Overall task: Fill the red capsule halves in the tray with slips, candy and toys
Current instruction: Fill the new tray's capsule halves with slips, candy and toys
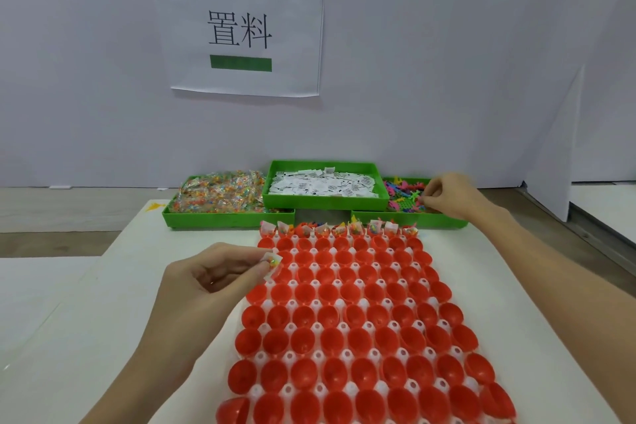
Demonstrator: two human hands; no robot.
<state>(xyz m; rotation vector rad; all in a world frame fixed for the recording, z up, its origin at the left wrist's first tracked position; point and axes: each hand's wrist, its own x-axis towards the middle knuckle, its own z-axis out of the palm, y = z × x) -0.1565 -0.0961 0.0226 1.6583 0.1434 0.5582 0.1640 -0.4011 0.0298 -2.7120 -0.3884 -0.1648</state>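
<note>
A white tray holds several rows of red capsule halves; the far row has slips, candy and toys sticking out, the other rows look empty. My left hand pinches a white slip with a candy packet over the tray's left edge near the far rows. My right hand reaches into the right green bin of colourful plastic toys, fingertips pinched among them; what it grips is unclear.
Three green bins stand at the table's far side: candy packets left, white slips in the raised middle bin, toys right. A paper sign hangs on the white wall behind. The white table extends left.
</note>
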